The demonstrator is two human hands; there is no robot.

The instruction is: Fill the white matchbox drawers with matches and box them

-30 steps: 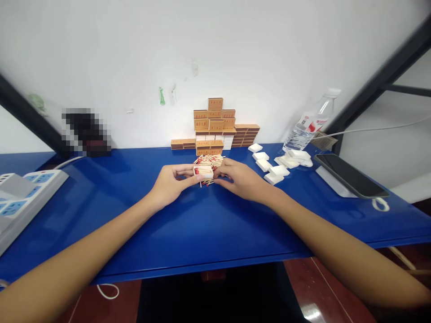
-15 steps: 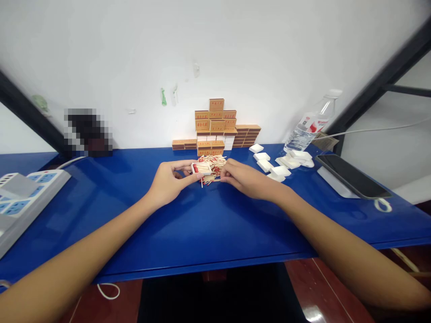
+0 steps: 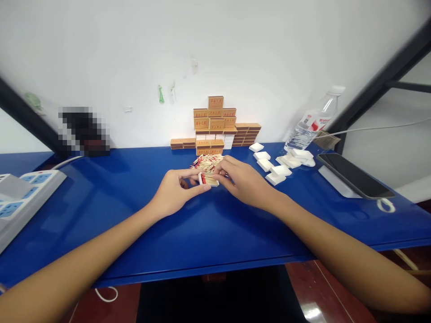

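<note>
Head view: a white tray (image 3: 206, 179) of matches is pinched between left hand (image 3: 175, 192) and right hand (image 3: 245, 183), both closed on its ends, over the desk (image 3: 202, 229). Just beyond them lies the match pile (image 3: 208, 160); filling seems underway, and adding more needs a level tray.

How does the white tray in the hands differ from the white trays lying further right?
The held tray contains red-tipped matches; the loose trays look empty. The held tray is pinched between left hand and right hand; the loose trays lie untouched on the table. All are small, white and rectangular.
</note>
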